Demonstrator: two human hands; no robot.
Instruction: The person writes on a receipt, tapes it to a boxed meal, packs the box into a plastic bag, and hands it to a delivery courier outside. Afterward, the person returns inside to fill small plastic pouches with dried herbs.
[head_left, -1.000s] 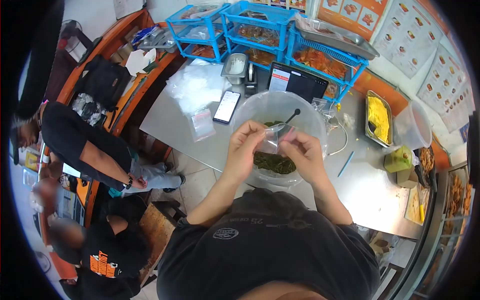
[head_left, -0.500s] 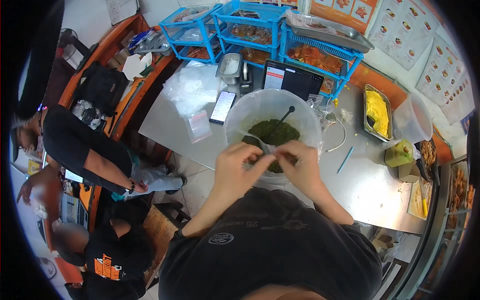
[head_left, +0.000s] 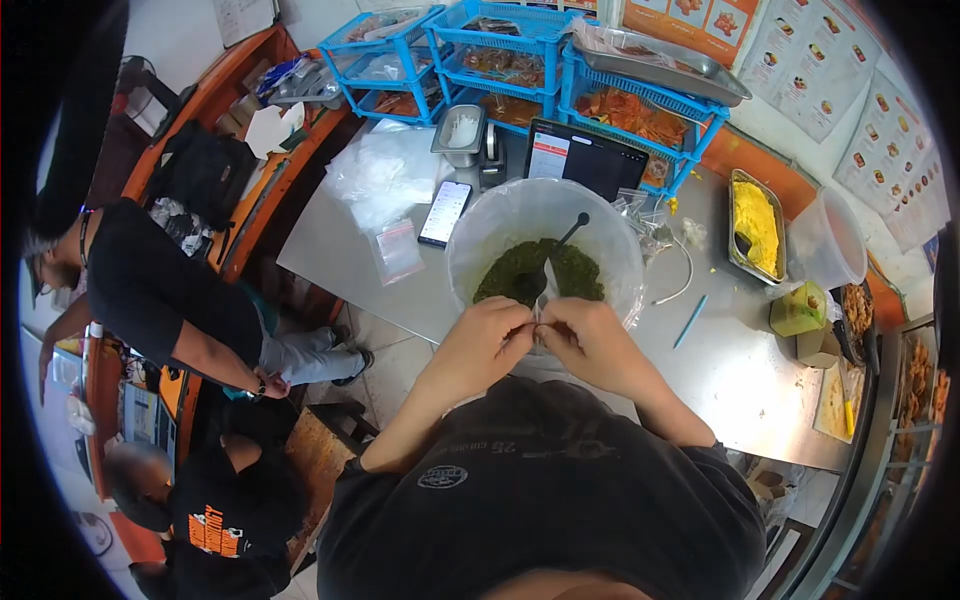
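Over the near rim of a large translucent tub (head_left: pixel 622 240), my left hand (head_left: pixel 488 338) and my right hand (head_left: pixel 592 340) meet, fingertips almost touching. Both pinch the edge of a small clear plastic bag (head_left: pixel 548 282), seen as a whitish strip between them. How full the bag is cannot be made out. A chunky dark green mixture (head_left: pixel 575 268) covers the tub's bottom. Out of it leans a black spoon (head_left: pixel 572 230), its handle toward the far right side and its bowl not clearly visible.
Left of the tub lie a phone (head_left: pixel 444 214), a zip bag (head_left: pixel 400 252) and a heap of clear bags (head_left: pixel 385 170). Behind stand a tablet (head_left: pixel 590 160) and blue racks (head_left: pixel 500 65). A yellow-filled tray (head_left: pixel 757 225) and blue pen (head_left: pixel 690 322) are right. Two people (head_left: pixel 160 290) occupy the left.
My hands have drawn closer together, and the bag between them has turned from slanting to nearly upright. At the left, the standing person's upper body and arm have shifted.
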